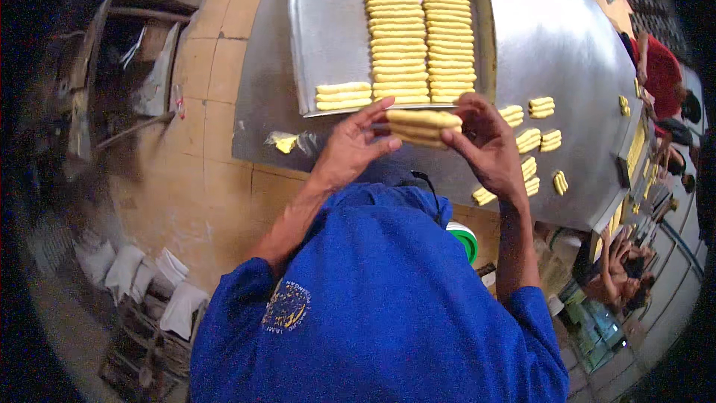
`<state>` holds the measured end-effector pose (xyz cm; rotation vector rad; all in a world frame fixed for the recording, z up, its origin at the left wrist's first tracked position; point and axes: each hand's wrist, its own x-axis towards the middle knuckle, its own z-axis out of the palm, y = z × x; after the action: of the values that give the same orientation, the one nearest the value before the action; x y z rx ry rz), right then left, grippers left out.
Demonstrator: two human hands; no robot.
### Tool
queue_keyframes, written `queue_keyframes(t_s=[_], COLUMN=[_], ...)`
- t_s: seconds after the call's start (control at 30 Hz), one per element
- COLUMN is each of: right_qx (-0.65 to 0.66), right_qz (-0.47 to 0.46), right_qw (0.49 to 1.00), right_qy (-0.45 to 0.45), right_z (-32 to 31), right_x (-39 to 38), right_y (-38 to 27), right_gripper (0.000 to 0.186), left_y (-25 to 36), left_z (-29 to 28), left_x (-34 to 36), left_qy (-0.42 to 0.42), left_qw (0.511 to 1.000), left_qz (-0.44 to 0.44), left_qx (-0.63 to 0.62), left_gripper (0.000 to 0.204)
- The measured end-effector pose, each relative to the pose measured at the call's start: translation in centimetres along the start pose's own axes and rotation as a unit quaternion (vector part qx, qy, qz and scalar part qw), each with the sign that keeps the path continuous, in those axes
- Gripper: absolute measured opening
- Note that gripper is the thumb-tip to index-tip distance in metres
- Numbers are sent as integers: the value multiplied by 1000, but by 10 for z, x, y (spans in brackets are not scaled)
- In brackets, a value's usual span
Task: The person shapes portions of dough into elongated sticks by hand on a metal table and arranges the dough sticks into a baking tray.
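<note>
Between both hands I hold a small bundle of yellow dough sticks (424, 127), lying side by side, above the near edge of the metal tray (328, 22). My left hand (358, 142) pinches its left end, and my right hand (488, 142) grips the right end with thumb and fingers. In the tray, two long rows of dough sticks (399, 37) run away from me, closely packed. A short third row (343, 95) begins at the tray's near left corner. Several loose dough bundles (528, 140) lie on the metal table to the right of my right hand.
The metal table (552, 30) stretches right, where other people (660, 67) are along its far side. A yellow dough scrap (285, 143) lies at the table's left part. A green-rimmed container (464, 242) stands below the near edge. Wooden shelving (134, 67) and white sacks (130, 269) are at left.
</note>
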<state>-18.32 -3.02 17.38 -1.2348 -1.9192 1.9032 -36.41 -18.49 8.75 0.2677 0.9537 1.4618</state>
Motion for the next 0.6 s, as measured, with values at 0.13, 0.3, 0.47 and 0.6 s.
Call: queue_keyframes(t_s=[0.13, 0.3, 0.47, 0.6], right_qx=[64, -15, -101, -138], right_qz=[-36, -63, -48, -92], right_qw=[997, 998, 993, 986], right_qy=[-31, -27, -34, 6], right_z=[31, 65, 90, 102], right_x=[58, 137, 171, 172], right_y=[-6, 27, 66, 85], right_gripper=[41, 32, 31, 30], left_y=[51, 78, 51, 37], left_z=[-33, -74, -90, -88], left_x=[18, 60, 76, 78], left_qy=[49, 164, 197, 198], left_qw=[998, 914, 767, 731], left_qz=[19, 29, 122, 127], left_qx=[41, 371, 599, 640], left_gripper=[45, 35, 34, 33])
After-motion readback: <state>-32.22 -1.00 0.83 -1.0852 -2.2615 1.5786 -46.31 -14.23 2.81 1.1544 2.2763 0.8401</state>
